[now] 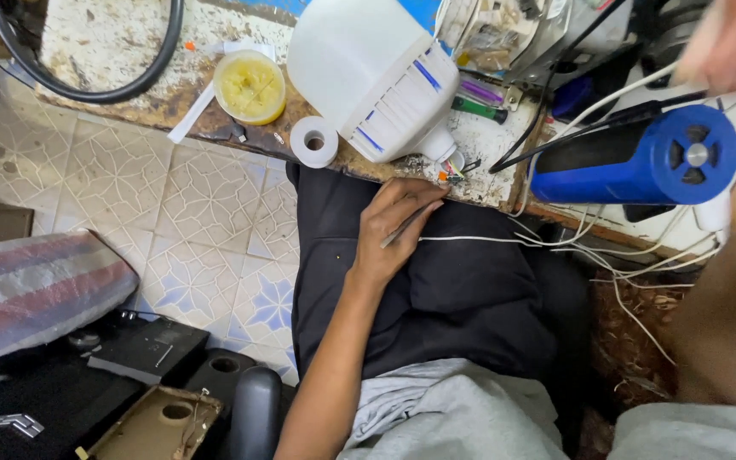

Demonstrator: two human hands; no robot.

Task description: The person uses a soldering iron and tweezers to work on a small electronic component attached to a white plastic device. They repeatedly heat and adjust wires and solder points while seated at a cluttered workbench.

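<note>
My left hand (389,234) rests on my lap just below the workbench edge, pinching a thin grey metal tool (408,222). A thin white wire (487,239) runs from this hand to the right. Just above the fingers, short coloured wire ends (451,173) stick out of the narrow end of a white plastic housing with blue stripes (368,77) lying on the bench. My right hand (730,43) is blurred at the top right, above white and black cables; what it grips is unclear. A blue cylindrical power tool (632,158) lies below that hand.
On the worn workbench (112,51) are a yellow tub of paste (250,85), a white tape roll (314,140), a black cable loop (87,89) and small tools (479,106). A plastic-wrapped bundle (36,290) and dark boxes (146,349) sit on the patterned floor tiles at left.
</note>
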